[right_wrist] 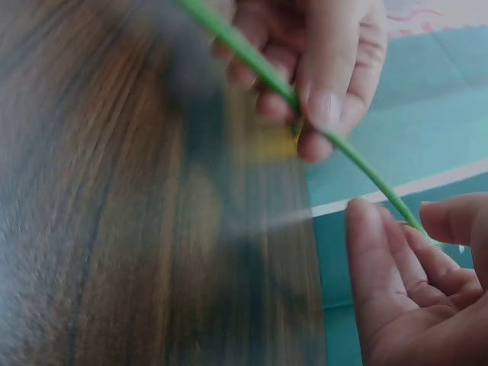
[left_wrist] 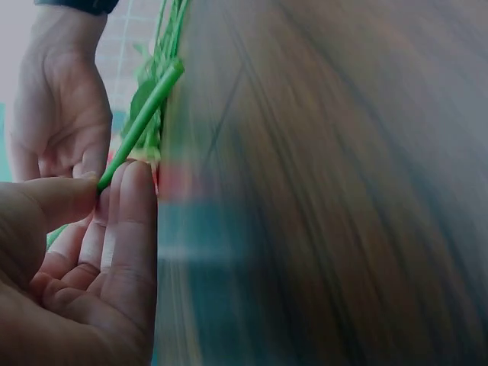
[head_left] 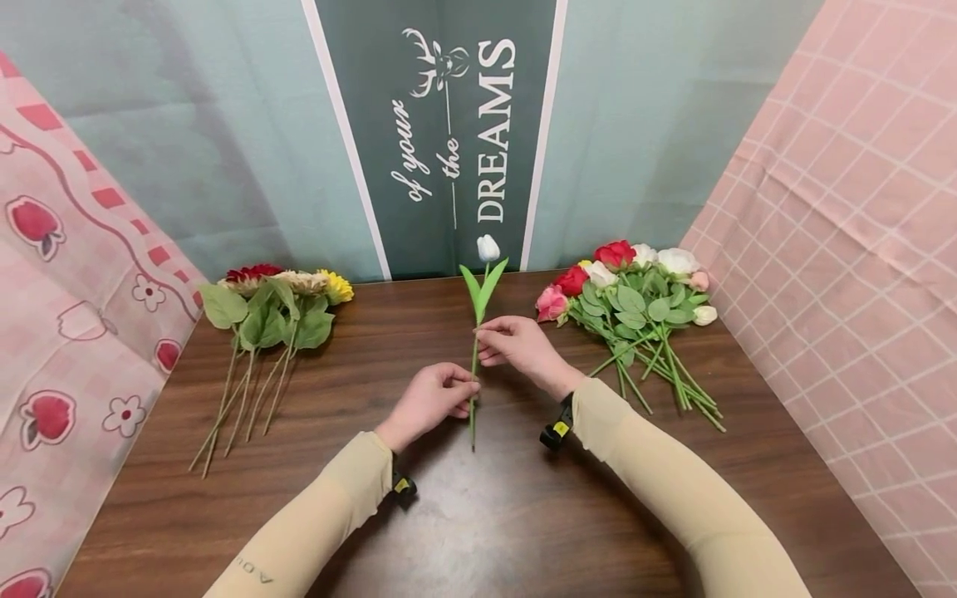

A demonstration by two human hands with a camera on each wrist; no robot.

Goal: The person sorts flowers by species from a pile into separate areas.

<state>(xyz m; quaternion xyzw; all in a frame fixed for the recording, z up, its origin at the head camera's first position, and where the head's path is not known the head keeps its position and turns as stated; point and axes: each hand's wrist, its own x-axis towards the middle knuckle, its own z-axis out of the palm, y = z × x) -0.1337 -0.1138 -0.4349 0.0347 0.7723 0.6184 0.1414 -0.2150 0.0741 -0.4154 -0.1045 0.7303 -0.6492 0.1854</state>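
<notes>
Sleeves: two beige sleeves come in from 6 o'clock, each with a small black clip at the wrist.
Left hand: left hand [head_left: 429, 400] sits just short of the table's centre, thumb and fingertips [left_wrist: 130, 221] pinching the lower stem.
Right hand: right hand [head_left: 519, 347] lies toward 1 o'clock of the left one, fingers curled and pinching the same stem higher up, just under the leaves.
Tulip: white tulip [head_left: 488, 247] on a green stem [head_left: 473, 390] runs from centre toward 12 o'clock, bud at the far table edge.
Table: dark brown wood-grain table [head_left: 478, 515].
Left bunch: sunflower bunch [head_left: 272, 311] lies at 10 o'clock, stems pointing toward 7 o'clock.
Right bunch: rose bunch [head_left: 635, 295], red, pink and white, lies at 2 o'clock, well apart from the hands.
Backdrop: teal wall with a dark banner [head_left: 449, 133] reading "of your the DREAMS" at 12 o'clock.
Sides: strawberry-print cloth [head_left: 60, 332] at 9 o'clock; pink grid cloth [head_left: 845, 249] at 3 o'clock.
</notes>
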